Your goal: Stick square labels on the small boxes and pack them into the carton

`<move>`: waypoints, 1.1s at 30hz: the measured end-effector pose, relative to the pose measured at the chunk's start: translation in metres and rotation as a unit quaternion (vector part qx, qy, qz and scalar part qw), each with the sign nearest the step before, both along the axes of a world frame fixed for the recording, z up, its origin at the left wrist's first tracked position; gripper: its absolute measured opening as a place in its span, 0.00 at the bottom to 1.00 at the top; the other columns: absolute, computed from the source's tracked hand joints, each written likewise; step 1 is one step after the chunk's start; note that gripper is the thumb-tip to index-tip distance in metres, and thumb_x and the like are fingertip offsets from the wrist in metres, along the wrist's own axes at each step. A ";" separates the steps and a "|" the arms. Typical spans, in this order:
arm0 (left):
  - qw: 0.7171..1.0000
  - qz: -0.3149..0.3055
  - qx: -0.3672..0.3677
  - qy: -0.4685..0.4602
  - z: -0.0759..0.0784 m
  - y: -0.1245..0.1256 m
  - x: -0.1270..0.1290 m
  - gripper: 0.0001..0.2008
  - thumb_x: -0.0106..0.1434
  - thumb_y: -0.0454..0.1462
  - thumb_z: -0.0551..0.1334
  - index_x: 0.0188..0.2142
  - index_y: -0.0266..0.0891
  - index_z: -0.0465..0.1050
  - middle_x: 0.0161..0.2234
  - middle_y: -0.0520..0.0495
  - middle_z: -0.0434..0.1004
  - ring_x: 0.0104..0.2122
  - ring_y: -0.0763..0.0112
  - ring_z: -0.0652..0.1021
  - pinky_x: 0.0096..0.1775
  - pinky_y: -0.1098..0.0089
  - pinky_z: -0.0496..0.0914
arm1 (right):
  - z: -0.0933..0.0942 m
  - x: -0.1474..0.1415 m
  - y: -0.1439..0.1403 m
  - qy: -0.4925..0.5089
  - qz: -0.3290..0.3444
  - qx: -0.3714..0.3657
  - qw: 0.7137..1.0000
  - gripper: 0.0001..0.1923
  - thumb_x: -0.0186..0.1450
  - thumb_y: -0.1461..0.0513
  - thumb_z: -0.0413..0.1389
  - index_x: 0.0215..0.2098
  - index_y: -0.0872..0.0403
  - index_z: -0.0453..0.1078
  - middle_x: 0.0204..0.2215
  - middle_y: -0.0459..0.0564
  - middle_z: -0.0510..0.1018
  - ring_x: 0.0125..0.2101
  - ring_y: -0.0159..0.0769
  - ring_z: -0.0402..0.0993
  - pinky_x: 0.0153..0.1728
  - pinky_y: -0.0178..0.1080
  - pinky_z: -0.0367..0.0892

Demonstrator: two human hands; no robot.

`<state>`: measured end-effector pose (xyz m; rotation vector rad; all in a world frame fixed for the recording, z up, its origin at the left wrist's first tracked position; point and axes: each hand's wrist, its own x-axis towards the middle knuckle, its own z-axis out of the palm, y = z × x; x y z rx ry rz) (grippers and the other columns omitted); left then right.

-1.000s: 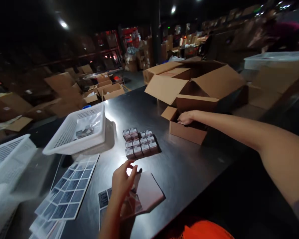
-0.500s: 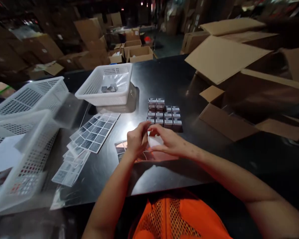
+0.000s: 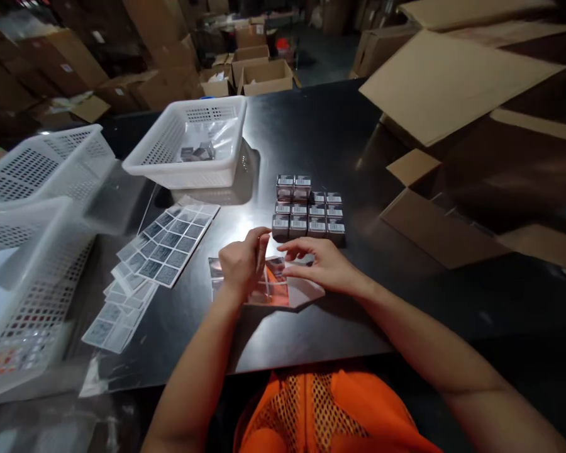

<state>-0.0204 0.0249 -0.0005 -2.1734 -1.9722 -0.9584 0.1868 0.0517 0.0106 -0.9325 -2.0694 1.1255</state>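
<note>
Glossy label sheet [image 3: 268, 290] lies flat, left hand [image 3: 239, 265] pinching its edge, right hand [image 3: 321, 264] open on it.

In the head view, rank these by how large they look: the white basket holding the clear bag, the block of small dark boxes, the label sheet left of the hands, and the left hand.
1. white basket
2. label sheet
3. block of small dark boxes
4. left hand

Sheet and block look close; nearness to the camera may skew this.
</note>
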 end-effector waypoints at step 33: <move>0.973 0.159 -0.163 -0.035 0.037 0.001 0.004 0.17 0.79 0.43 0.50 0.52 0.43 0.77 0.29 0.43 0.81 0.28 0.60 0.77 0.31 0.66 0.48 | 0.015 -0.030 -0.020 -0.038 -0.097 0.053 0.993 0.04 0.68 0.61 0.64 0.41 0.52 0.81 0.37 0.49 0.85 0.39 0.40 0.82 0.36 0.39 0.74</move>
